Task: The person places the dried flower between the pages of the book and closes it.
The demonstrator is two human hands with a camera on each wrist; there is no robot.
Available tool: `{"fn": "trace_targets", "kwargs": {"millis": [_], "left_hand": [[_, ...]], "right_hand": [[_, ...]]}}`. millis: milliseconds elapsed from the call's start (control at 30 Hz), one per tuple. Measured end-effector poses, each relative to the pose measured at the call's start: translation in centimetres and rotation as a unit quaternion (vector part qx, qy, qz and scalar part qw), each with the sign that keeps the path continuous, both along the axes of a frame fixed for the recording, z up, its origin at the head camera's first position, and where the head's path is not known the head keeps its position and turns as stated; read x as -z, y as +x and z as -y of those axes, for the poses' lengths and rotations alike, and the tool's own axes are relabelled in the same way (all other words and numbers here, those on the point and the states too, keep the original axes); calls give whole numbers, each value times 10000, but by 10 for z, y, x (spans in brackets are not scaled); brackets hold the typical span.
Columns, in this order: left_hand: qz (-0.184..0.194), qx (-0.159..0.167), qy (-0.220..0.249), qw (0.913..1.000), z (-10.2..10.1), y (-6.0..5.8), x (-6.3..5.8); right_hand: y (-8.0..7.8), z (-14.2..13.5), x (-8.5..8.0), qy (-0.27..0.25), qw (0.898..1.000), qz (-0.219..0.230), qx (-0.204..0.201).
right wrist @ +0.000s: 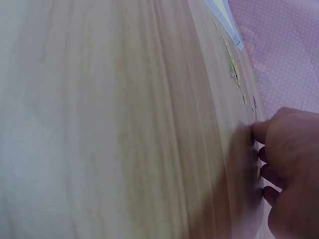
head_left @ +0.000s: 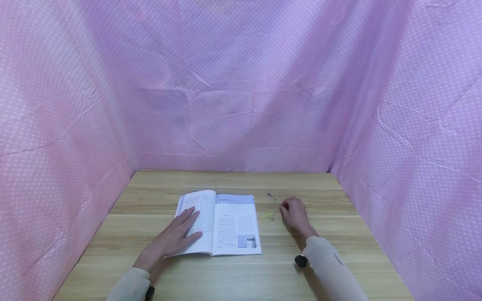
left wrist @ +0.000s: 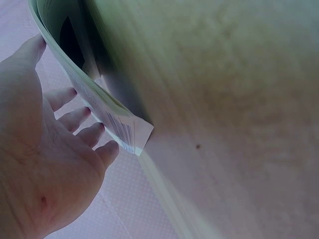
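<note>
An open book (head_left: pixel 236 225) lies on the table with printed text on both pages. My left hand (head_left: pixel 175 236) rests on its left page, fingers spread and nearly straight. From below, the left wrist view has the left hand (left wrist: pixel 55 134) along the curved edge of the book (left wrist: pixel 107 112). To the right of the book lie a small yellow flower sprig (head_left: pixel 268 215) and, farther back, a purple flower sprig (head_left: pixel 269 195). My right hand (head_left: pixel 294 214) is low at the table with curled fingers, thumb and forefinger pinching at the yellow sprig's stem end; the fingertips partly hide the grip.
The wooden table (head_left: pixel 320 188) reaches back to a pink dotted cloth (head_left: pixel 241 104) that hangs behind it and along both sides. A dark wrist device (head_left: pixel 301 261) sits at the right sleeve's cuff.
</note>
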State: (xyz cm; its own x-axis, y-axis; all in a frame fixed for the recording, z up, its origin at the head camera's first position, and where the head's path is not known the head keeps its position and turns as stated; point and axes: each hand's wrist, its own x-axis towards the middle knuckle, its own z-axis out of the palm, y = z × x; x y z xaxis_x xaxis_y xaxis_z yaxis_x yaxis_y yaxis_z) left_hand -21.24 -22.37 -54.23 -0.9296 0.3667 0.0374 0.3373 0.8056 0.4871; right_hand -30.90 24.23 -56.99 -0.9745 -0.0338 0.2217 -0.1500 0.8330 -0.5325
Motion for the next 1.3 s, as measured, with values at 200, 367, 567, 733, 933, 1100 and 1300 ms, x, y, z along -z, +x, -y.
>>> {"fn": "trace_targets", "kwargs": {"millis": [200, 367, 567, 733, 933, 1100, 1300], "left_hand": [[1, 1, -72, 10000, 0, -1, 1], [-10, -8, -64, 10000, 0, -1, 0], [-55, -15, -34, 10000, -1, 0, -1], [-38, -24, -19, 10000, 0, -1, -1], [-1, -2, -45, 10000, 0, -1, -1], [61, -20, -31, 10000, -1, 0, -1], [67, -50, -52, 10000, -1, 0, -2]], "right_hand": [[-3, 1, 2, 54, 9999, 46, 137], [-7, 2, 6, 652, 9978, -116, 65], [-6, 6, 4, 1091, 9936, -278, -6], [-4, 9, 0, 1368, 9905, -162, -35], [-6, 10, 6, 1697, 9854, -55, -78], [-4, 9, 7, 1788, 9838, -41, -126], [-4, 7, 5, 1718, 9849, 184, -106]]}}
